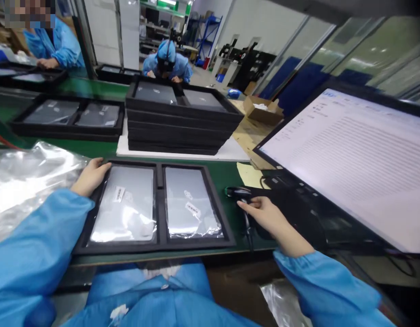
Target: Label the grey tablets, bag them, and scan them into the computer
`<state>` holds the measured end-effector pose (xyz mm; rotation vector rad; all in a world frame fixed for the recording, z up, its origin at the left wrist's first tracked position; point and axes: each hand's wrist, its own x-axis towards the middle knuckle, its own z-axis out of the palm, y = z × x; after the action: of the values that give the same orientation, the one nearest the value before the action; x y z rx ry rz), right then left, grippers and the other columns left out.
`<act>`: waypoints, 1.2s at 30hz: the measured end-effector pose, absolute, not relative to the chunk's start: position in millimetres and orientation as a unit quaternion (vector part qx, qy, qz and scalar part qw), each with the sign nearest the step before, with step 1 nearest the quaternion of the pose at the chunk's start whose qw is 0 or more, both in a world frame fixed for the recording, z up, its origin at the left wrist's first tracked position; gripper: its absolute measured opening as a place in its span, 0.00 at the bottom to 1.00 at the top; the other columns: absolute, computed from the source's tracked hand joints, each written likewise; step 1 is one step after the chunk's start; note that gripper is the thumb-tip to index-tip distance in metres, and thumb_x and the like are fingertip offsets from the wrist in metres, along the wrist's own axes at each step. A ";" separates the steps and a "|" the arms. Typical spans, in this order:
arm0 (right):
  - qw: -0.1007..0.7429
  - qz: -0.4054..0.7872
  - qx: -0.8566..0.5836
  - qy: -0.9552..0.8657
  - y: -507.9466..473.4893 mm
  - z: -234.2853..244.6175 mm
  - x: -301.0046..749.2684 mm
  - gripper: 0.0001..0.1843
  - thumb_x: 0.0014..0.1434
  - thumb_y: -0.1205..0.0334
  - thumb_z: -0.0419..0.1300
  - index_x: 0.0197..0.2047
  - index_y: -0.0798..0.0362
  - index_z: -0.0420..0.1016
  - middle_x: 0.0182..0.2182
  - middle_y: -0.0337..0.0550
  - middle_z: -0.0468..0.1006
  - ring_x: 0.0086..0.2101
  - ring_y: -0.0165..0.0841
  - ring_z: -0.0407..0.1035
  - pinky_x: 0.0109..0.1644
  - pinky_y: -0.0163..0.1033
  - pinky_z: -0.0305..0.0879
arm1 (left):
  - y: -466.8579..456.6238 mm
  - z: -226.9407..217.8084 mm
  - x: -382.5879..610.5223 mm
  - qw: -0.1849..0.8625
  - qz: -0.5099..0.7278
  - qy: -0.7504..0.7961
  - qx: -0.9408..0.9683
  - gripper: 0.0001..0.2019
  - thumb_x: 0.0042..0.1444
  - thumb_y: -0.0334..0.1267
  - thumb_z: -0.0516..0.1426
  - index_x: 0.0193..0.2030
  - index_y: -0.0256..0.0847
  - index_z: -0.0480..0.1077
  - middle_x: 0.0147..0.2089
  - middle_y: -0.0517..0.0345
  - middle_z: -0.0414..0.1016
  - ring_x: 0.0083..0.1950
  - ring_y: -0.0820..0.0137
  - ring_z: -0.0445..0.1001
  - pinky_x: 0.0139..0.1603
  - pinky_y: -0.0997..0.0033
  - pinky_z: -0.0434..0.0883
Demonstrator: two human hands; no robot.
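In front of me lies a black foam tray (pixel 161 204) with two compartments. Each holds a flat grey panel in clear film, the left panel (pixel 131 209) and the right panel (pixel 186 186), both with a small barcode label. My left hand (pixel 90 176) grips the tray's upper left edge, its fingertips on the rim. To the right of the tray, my right hand (pixel 262 213) has thumb and fingers closed on the handle of a black barcode scanner (pixel 240 193), which rests low over the bench. Its cable runs down towards the bench edge.
Behind the tray stands a stack of black trays (pixel 176 129) on a white board. Another filled tray (pixel 68 129) lies left of it. Clear plastic film (pixel 29 181) covers the left side. A monitor (pixel 353 163) stands right; a yellow note (pixel 252 175) lies before it. Two co-workers sit beyond.
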<state>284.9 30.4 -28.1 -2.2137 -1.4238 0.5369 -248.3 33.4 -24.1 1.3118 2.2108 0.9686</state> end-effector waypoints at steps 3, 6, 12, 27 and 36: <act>0.226 0.344 -0.779 -0.473 31.3 -32.1 262.2 0.13 0.52 0.63 0.73 0.30 0.51 0.70 0.26 0.46 0.78 0.27 0.38 0.74 0.33 0.42 0.72 | 40.1 -32.9 -245.5 0.201 0.280 0.774 0.532 0.33 0.62 0.42 0.60 0.73 0.33 0.64 0.71 0.40 0.68 0.72 0.53 0.68 0.76 0.57 0.63; 0.281 0.430 -0.756 -0.405 50.7 -14.9 229.1 0.09 0.54 0.73 0.65 0.28 0.52 0.70 0.22 0.41 0.74 0.21 0.30 0.68 0.27 0.36 0.68 | 42.2 -33.2 -241.9 0.168 0.227 0.761 0.585 0.32 0.65 0.36 0.55 0.75 0.30 0.60 0.73 0.37 0.66 0.74 0.52 0.65 0.77 0.56 0.62; 0.239 0.371 -0.585 -0.681 54.6 54.0 130.8 0.05 0.56 0.68 0.66 0.33 0.52 0.73 0.23 0.37 0.73 0.23 0.31 0.67 0.29 0.36 0.67 | 36.2 -34.8 -236.3 0.155 0.201 0.752 0.609 0.31 0.67 0.36 0.52 0.76 0.30 0.59 0.75 0.34 0.60 0.74 0.48 0.65 0.75 0.51 0.64; -0.078 0.198 -0.389 -0.896 28.7 56.4 -10.7 0.06 0.52 0.71 0.63 0.36 0.55 0.77 0.28 0.37 0.76 0.27 0.30 0.65 0.33 0.34 0.57 | 33.9 -34.8 -228.1 0.162 0.199 0.751 0.608 0.28 0.67 0.38 0.53 0.71 0.28 0.63 0.74 0.29 0.60 0.72 0.46 0.67 0.74 0.50 0.65; 0.185 0.167 -0.639 -0.728 67.9 42.4 119.3 0.11 0.57 0.66 0.65 0.44 0.57 0.79 0.24 0.38 0.78 0.24 0.31 0.70 0.35 0.36 0.66 | 35.3 -32.4 -235.2 0.142 0.201 0.745 0.620 0.29 0.64 0.41 0.54 0.70 0.33 0.66 0.70 0.36 0.66 0.69 0.46 0.70 0.71 0.50 0.68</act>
<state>119.3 67.9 42.4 -1.8004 -2.0510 0.4703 -235.2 35.3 -32.4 1.7895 2.1498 0.5799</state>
